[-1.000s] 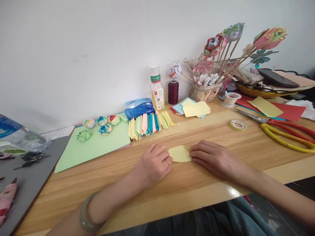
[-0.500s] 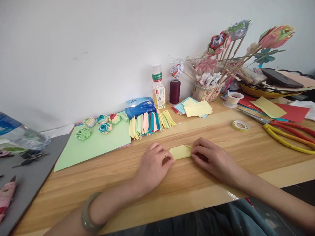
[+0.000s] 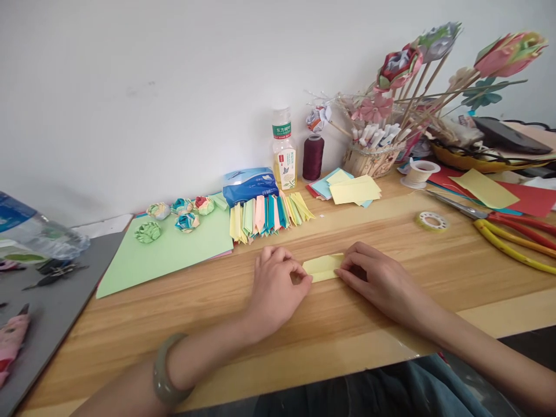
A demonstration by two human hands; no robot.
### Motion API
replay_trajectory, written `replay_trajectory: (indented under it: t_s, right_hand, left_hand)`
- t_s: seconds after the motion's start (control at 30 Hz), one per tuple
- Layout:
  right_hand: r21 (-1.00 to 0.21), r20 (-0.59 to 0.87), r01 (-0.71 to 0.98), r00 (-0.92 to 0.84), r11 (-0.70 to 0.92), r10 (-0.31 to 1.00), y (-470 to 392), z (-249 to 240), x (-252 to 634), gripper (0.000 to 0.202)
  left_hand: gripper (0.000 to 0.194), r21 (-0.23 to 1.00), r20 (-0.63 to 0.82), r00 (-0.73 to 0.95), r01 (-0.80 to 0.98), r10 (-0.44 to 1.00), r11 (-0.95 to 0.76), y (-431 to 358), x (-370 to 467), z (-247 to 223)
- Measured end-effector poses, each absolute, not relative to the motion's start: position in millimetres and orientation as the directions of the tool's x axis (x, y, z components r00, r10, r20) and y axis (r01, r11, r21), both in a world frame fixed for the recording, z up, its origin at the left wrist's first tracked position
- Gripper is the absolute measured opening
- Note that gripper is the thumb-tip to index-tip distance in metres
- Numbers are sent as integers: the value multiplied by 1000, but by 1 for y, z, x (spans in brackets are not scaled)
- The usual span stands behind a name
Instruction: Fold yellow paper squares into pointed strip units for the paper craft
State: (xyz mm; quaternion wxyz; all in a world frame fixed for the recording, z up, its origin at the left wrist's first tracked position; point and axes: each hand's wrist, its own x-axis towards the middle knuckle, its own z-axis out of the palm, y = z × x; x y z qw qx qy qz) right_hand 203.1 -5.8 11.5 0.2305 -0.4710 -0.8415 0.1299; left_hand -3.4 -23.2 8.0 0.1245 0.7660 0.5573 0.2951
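Observation:
A small piece of yellow paper (image 3: 322,266) lies on the wooden table between my hands, with a crease along its near side and its corners folded in. My left hand (image 3: 280,284) pinches the left end between thumb and forefinger. At the right end, my right hand (image 3: 369,272) pinches the paper in the same way. The fingertips cover both ends. Behind my hands stands a row of folded paper strips (image 3: 269,217) in several colours. Several folded paper flowers (image 3: 147,232) rest on green paper (image 3: 174,255) to the left.
Scissors (image 3: 499,223) with red and yellow handles and a roll of tape (image 3: 431,220) lie to the right. Loose paper sheets (image 3: 354,190), a thread spool (image 3: 313,157), a drink bottle (image 3: 285,153), a tissue pack (image 3: 249,184) and a basket (image 3: 373,161) stand along the wall.
A folded strip now shows along the paper's near edge, where it looked flat before. Both hands keep their pinch on its ends. The camera view has shifted slightly.

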Motion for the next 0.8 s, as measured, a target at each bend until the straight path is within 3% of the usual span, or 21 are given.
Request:
replay_trajectory:
  t_s: [0.43, 0.8]
  right_hand:
    - [-378, 192, 801, -423, 464, 886, -6, 15, 197, 16]
    - [-300, 199, 832, -424, 467, 884, -8, 16, 196, 19]
  left_hand:
    - [17, 554, 248, 227, 764, 942, -330, -21, -3, 10]
    - [18, 490, 125, 246, 827, 961, -275, -25, 0, 22]
